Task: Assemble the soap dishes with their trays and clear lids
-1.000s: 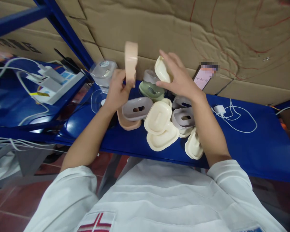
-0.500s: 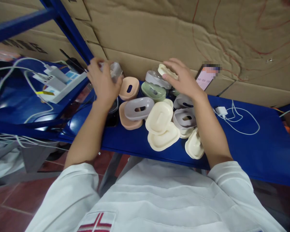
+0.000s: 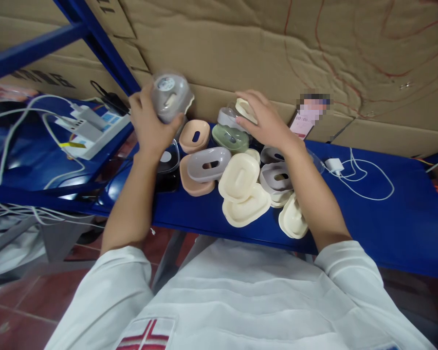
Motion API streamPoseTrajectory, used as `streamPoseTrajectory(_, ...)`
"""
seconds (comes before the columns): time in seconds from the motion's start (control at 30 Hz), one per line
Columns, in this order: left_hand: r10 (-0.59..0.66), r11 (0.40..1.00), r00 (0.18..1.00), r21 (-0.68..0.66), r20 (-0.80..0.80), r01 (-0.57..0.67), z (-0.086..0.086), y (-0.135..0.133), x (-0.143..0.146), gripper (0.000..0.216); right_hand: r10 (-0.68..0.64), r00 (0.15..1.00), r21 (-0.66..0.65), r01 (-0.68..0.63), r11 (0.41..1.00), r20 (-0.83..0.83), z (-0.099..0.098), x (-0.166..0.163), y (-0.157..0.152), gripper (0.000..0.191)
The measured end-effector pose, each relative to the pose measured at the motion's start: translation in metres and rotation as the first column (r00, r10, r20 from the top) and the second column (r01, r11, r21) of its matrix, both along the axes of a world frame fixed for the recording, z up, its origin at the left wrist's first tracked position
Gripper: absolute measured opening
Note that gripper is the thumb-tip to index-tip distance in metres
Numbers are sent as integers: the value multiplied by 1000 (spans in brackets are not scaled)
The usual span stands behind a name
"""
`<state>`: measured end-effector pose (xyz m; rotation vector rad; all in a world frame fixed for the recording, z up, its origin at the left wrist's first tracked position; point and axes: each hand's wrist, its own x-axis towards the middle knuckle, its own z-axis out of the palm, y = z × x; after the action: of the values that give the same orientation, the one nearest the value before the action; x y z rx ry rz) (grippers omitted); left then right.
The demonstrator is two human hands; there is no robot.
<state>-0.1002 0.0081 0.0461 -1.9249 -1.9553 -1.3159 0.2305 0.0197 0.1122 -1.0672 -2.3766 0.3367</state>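
My left hand (image 3: 148,124) is closed round a clear plastic container (image 3: 170,95) with a round label, held up above the blue shelf (image 3: 387,218). My right hand (image 3: 266,121) rests its fingers on a cream oval piece (image 3: 246,109) at the back of a pile of oval plastic parts. The pile holds a peach ring (image 3: 194,136), a grey ring (image 3: 209,164), a green piece (image 3: 229,137) and several cream lids (image 3: 239,176).
A phone (image 3: 306,119) leans against the cardboard wall (image 3: 277,43) at the back. A white charger and cable (image 3: 350,170) lie on the shelf to the right. At the left a power strip with white cables (image 3: 87,129) sits beside a blue upright (image 3: 102,48).
My left hand put the peach ring down onto the pile, reached to the back left and lifted the clear container. My right hand lowered the cream piece onto the pile's back.
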Motion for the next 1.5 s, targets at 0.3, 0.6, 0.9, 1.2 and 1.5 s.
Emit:
streamPoseTrajectory(0.3, -691, 718, 722, 80, -41, 692, -6, -31, 63, 100, 93, 988, -92, -82, 992, 123, 37, 4, -34, 67)
streamPoseTrajectory(0.6, -757, 649, 653, -75, 33, 757, -5, -42, 73, 108, -99, 985, -94, 112, 989, 138, 64, 48, -41, 57)
streamPoseTrajectory(0.9, -700, 714, 706, -96, -106, 693, -4, -36, 66, 53, -272, 883, -133, 343, 930, 382, 80, 80, -54, 61)
streamPoseTrajectory(1.2, -708, 706, 705, -56, -39, 706, -16, -40, 84, 80, -290, 914, -18, 307, 952, 282, 81, 59, -70, 59)
streamPoseTrajectory(1.5, -463, 886, 886, 17, -36, 463, -4, -18, 38, 68, -225, 811, -131, 344, 930, 540, 59, 35, -66, 73)
